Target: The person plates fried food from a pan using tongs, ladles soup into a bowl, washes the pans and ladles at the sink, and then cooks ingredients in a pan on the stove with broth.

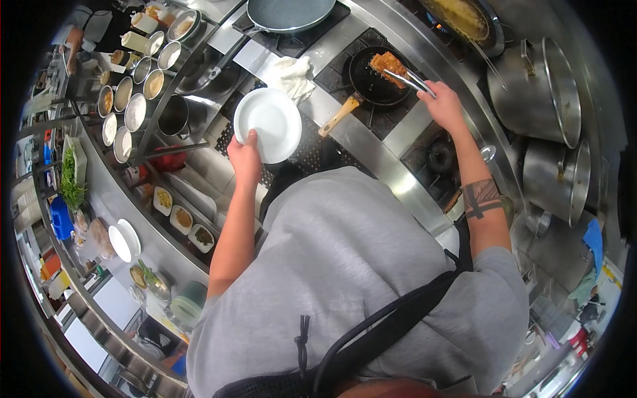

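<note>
A white plate [267,125] is held out by my left hand [245,156], whose thumb lies on its near rim. My right hand [441,105] is closed around metal tongs [418,82]. The tips of the tongs are at a browned, orange-coloured piece of food [387,64] at the top of a small black frying pan [369,83]. That pan sits on a burner, with its wooden handle [340,117] pointing toward my body. Between the plate and the pan's burner, a crumpled white cloth [290,77] lies on the steel surface.
A large grey pan [290,10] stands on the far burner. At the upper right, a pan [462,21] holds yellowish liquid. Large steel pots [536,91] stand on the right. Several metal containers [135,113] fill a rack on the left, near white dishes of ingredients [181,217].
</note>
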Available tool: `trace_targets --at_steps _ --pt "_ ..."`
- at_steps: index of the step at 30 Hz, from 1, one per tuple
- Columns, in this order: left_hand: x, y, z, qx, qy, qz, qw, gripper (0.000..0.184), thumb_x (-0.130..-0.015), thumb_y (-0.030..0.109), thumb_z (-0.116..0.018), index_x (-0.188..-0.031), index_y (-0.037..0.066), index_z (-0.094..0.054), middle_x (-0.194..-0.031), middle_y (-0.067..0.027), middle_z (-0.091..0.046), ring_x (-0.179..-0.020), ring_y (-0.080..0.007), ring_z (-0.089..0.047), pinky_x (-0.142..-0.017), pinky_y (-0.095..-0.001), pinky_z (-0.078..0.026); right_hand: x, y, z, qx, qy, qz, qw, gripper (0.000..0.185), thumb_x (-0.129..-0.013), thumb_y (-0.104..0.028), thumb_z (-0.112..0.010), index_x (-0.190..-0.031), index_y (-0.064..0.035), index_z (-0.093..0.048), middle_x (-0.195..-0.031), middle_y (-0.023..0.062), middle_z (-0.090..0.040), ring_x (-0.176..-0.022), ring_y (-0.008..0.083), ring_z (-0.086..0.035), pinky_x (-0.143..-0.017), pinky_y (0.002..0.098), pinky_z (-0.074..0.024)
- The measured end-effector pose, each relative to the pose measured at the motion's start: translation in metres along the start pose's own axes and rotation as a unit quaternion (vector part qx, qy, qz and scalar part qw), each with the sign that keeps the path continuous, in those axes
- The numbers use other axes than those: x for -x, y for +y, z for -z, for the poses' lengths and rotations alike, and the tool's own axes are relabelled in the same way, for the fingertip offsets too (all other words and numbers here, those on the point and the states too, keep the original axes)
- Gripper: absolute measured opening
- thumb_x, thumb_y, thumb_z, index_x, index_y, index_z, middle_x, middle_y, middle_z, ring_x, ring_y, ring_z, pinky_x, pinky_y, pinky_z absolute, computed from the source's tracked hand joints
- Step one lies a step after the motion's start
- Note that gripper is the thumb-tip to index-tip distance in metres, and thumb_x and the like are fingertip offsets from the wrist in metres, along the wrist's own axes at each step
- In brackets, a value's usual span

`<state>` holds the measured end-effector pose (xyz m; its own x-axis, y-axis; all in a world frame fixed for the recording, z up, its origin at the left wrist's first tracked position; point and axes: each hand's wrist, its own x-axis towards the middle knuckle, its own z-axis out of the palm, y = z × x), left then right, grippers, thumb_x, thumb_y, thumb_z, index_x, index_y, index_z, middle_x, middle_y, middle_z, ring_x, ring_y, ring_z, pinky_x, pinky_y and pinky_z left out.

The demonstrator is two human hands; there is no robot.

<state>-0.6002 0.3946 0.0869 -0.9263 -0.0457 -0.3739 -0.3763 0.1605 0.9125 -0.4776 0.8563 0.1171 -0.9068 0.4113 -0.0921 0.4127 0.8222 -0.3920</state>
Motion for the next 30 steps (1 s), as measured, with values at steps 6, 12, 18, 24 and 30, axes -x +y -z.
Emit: trace_targets --at_steps 6,12,18,24,30 --pt "-0.007 -0.004 0.005 0.005 0.005 0.009 1.000 0.029 -0.099 0.012 -0.062 -0.120 -0.009 -0.064 -0.106 -0.0135 -0.072 -0.092 -0.0179 -0.066 -0.085 -0.0336 -0.051 0.009 -0.026 0.018 0.040 0.013 0.013 0.999 0.041 -0.090 -0.029 -0.071 -0.123 -0.0047 -0.068 -0.096 0.0100 -0.065 -0.089 0.0299 -0.066 -0.078 0.0403 -0.0515" --pt "-0.012 -0.008 0.005 0.016 -0.009 -0.006 1.000 0.029 -0.098 0.012 -0.062 -0.119 -0.008 -0.065 -0.105 -0.0131 -0.073 -0.091 -0.0170 -0.066 -0.085 -0.0333 -0.051 0.010 -0.041 0.033 0.102 -0.008 0.025 0.994 0.038 -0.093 -0.031 -0.066 -0.123 -0.0077 -0.066 -0.104 0.0109 -0.065 -0.100 0.0321 -0.065 -0.082 0.0451 -0.0524" --pt "-0.013 -0.018 0.009 0.002 -0.003 -0.004 1.000 0.028 -0.098 0.014 -0.063 -0.117 -0.007 -0.066 -0.103 -0.0129 -0.072 -0.090 -0.0179 -0.066 -0.084 -0.0334 -0.051 0.005 -0.048 0.039 0.146 -0.019 0.042 0.988 0.031 -0.094 -0.029 -0.065 -0.116 -0.0077 -0.066 -0.105 0.0110 -0.065 -0.103 0.0327 -0.064 -0.084 0.0461 -0.0527" --pt "-0.007 -0.021 0.023 -0.241 0.011 -0.207 0.948 0.017 -0.096 0.010 -0.062 -0.107 -0.001 -0.068 -0.092 -0.0152 -0.062 -0.085 -0.0319 -0.062 -0.080 -0.0405 -0.048 -0.005 -0.061 0.044 0.231 -0.052 0.071 0.969 0.024 -0.093 -0.027 -0.065 -0.104 -0.0060 -0.066 -0.104 0.0111 -0.065 -0.106 0.0306 -0.064 -0.087 0.0450 -0.0530" --pt "-0.005 -0.023 0.028 -0.264 0.020 -0.229 0.937 0.013 -0.095 0.009 -0.061 -0.102 0.000 -0.068 -0.093 -0.0168 -0.059 -0.086 -0.0372 -0.060 -0.079 -0.0433 -0.047 -0.024 -0.070 0.046 0.290 -0.086 0.102 0.948 0.022 -0.090 -0.025 -0.069 -0.095 -0.0031 -0.071 -0.101 0.0130 -0.068 -0.104 0.0320 -0.066 -0.087 0.0450 -0.0543"
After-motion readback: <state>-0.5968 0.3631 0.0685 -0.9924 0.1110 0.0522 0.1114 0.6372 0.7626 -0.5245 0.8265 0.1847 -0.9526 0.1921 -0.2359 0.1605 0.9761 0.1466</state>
